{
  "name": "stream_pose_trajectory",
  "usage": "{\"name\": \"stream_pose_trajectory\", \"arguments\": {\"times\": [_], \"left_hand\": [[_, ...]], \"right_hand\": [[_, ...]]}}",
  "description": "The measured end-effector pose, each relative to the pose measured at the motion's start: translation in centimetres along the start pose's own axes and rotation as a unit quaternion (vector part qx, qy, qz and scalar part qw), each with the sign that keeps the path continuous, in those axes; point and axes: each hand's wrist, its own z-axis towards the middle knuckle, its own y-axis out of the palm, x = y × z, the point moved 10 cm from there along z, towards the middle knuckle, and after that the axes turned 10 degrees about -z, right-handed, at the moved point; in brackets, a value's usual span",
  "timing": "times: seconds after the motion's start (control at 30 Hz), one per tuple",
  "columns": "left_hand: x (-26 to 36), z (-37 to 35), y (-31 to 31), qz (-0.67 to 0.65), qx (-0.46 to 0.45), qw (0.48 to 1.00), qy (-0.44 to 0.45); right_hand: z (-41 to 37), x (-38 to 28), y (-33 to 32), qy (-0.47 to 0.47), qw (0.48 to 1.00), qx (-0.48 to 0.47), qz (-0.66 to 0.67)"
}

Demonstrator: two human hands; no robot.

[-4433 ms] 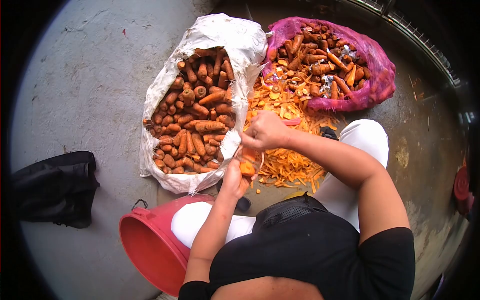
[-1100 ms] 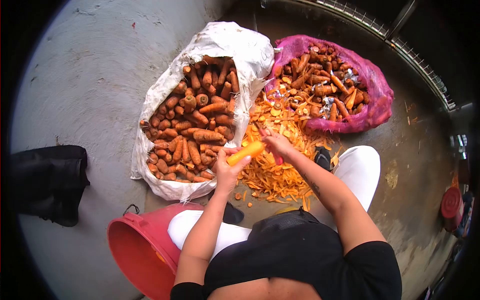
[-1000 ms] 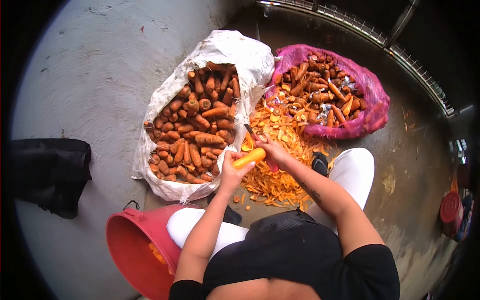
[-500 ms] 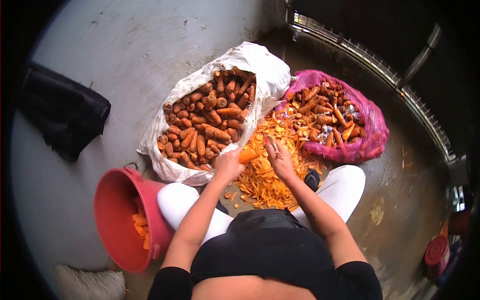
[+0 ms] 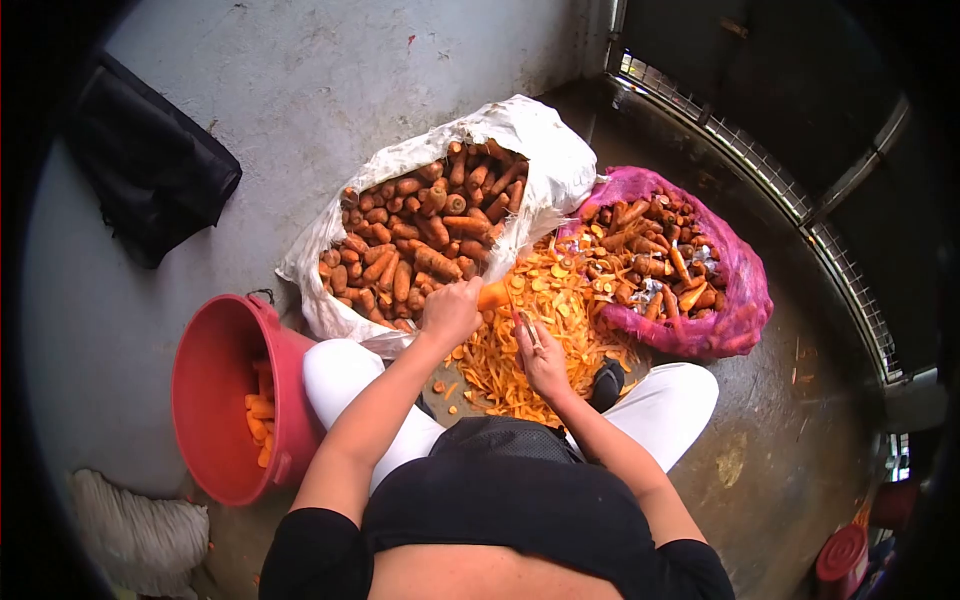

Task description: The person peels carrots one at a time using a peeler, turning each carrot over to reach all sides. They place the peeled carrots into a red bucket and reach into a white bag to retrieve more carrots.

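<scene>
My left hand (image 5: pixel 452 312) is closed around the thick end of a peeled orange carrot (image 5: pixel 494 296), which points to the right. Just below and right of the carrot's tip, my right hand (image 5: pixel 544 362) grips a slim tool (image 5: pixel 528 328) that looks like a peeler; its blade is too small to make out clearly. Under both hands spreads a heap of carrot peelings (image 5: pixel 510 360) with cut-off round ends in it. Behind my left hand lies a white sack (image 5: pixel 550 150) full of unpeeled carrots (image 5: pixel 435 232).
A pink mesh sack (image 5: pixel 745 290) with carrots and scraps lies to the right. On my left stands a red bucket (image 5: pixel 215 400) with peeled carrots (image 5: pixel 260 420) inside. A black cloth (image 5: pixel 155 160) is at upper left, a pale sack (image 5: pixel 140 530) at lower left, a barred gate (image 5: pixel 770 180) at upper right.
My right hand with the tool has come down toward me, from beside the carrot to below its tip. My left hand still holds the carrot. The whole view has shifted and turned slightly.
</scene>
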Motion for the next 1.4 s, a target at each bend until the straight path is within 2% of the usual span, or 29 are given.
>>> {"name": "stream_pose_trajectory", "arguments": {"times": [0.1, 0.4, 0.5, 0.6, 0.7, 0.8, 0.9, 1.1, 1.2, 1.3, 1.4], "left_hand": [[0.0, 0.1, 0.0, -0.002, 0.009, 1.000, -0.002], [-0.3, -0.1, 0.2, 0.008, 0.022, 0.999, 0.026], [-0.3, -0.5, -0.1, 0.019, 0.049, 0.998, 0.042], [-0.2, -0.8, -0.6, 0.025, 0.072, 0.996, 0.043], [-0.4, -1.0, -0.9, 0.041, 0.117, 0.991, 0.055], [-0.4, -1.3, -1.0, 0.065, 0.121, 0.989, 0.062], [-0.9, -1.5, -0.7, 0.011, 0.098, 0.995, 0.026], [-3.2, -1.7, 1.7, -0.045, -0.036, 0.991, -0.121], [-3.6, -2.2, 2.6, -0.117, -0.030, 0.980, -0.159], [-3.2, -1.9, 1.8, -0.064, -0.026, 0.990, -0.124], [-2.3, -1.6, 0.6, -0.027, 0.042, 0.997, -0.052]], "right_hand": [[0.1, -0.9, -0.2, -0.068, 0.996, 0.045, -0.034], [0.1, -0.8, -0.1, -0.093, 0.991, 0.057, -0.080], [0.3, -0.2, 0.3, -0.075, 0.994, 0.041, -0.073], [0.2, 0.2, 0.9, 0.005, 0.999, -0.015, -0.042], [0.7, 0.6, 1.1, -0.017, 0.999, 0.014, -0.031], [0.4, 1.0, 1.6, 0.035, 0.999, 0.000, 0.034], [0.6, 1.1, 1.8, 0.029, 0.998, -0.019, 0.044], [0.9, 1.3, 1.8, 0.042, 0.999, -0.031, 0.001], [1.0, 1.0, 1.7, 0.050, 0.998, -0.036, -0.009], [0.7, 1.4, 2.1, 0.107, 0.991, -0.072, 0.031], [0.6, 0.9, 2.1, 0.094, 0.994, -0.052, 0.031]]}}
